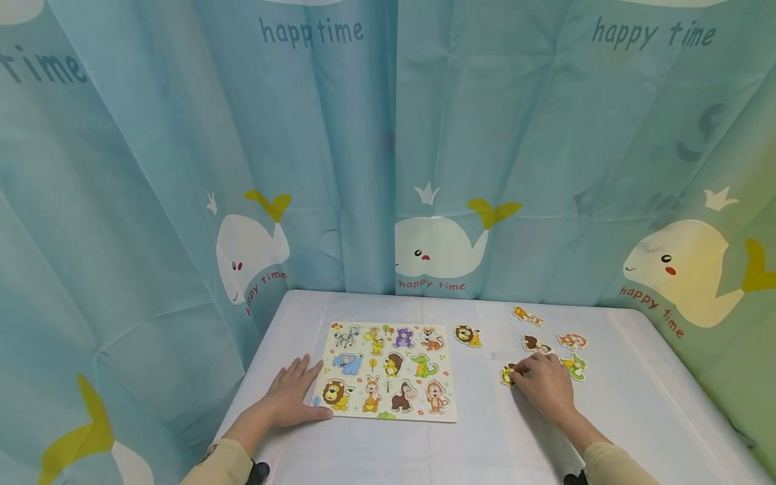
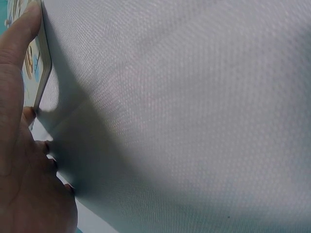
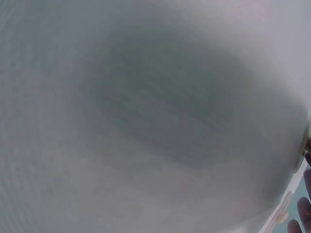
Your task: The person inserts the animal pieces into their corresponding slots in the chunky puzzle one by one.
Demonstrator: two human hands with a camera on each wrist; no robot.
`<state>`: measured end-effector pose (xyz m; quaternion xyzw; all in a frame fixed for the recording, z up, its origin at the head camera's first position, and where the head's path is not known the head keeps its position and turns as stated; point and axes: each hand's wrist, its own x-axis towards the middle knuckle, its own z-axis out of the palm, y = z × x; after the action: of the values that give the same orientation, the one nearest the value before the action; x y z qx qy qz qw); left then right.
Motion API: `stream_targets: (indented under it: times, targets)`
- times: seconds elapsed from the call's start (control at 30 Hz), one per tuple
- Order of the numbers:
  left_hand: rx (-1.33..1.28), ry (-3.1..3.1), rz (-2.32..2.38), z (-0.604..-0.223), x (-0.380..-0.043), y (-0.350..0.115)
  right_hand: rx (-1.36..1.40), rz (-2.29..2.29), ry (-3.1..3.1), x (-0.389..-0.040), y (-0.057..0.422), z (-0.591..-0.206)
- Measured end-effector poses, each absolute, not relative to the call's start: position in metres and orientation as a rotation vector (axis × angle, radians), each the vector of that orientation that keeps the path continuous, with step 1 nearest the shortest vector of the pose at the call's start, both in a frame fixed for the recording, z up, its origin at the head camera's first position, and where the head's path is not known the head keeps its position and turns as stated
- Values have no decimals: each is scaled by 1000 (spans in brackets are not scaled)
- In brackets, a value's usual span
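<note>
A flat puzzle board [image 1: 378, 367] with animal pictures in rows lies on the white table. My left hand [image 1: 293, 397] rests at its near left corner, fingers spread along the left side and thumb on the front edge. In the left wrist view, the thumb [image 2: 22, 29] touches the board's rim [image 2: 44, 63]. To the board's right, my right hand [image 1: 545, 385] pinches a small yellow-and-brown animal puzzle piece, seemingly a hedgehog [image 1: 506, 375], partly hidden by the fingers. Only fingertips and a sliver of that piece show at the right wrist view's edge.
A lion piece [image 1: 467, 335] lies beside the board. Around my right hand are a crocodile piece [image 1: 574, 367], a monkey piece [image 1: 572, 341], a brown piece [image 1: 535, 344] and an orange piece [image 1: 527, 316]. A blue whale-print curtain [image 1: 364, 135] hangs behind the table.
</note>
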<state>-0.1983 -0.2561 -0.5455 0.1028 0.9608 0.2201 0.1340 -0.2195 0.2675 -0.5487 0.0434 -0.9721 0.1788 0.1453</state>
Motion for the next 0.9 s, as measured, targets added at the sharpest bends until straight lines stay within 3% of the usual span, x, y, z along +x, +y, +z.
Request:
stream_targets:
  times: [0.3,0.9]
  targets:
    - [298,2785,657,-550,-200,-259,196,527,-2732,-233,249,-530]
    - [280,2806,674,-556,-202,-259,384,596,-2748,-257,165,-519]
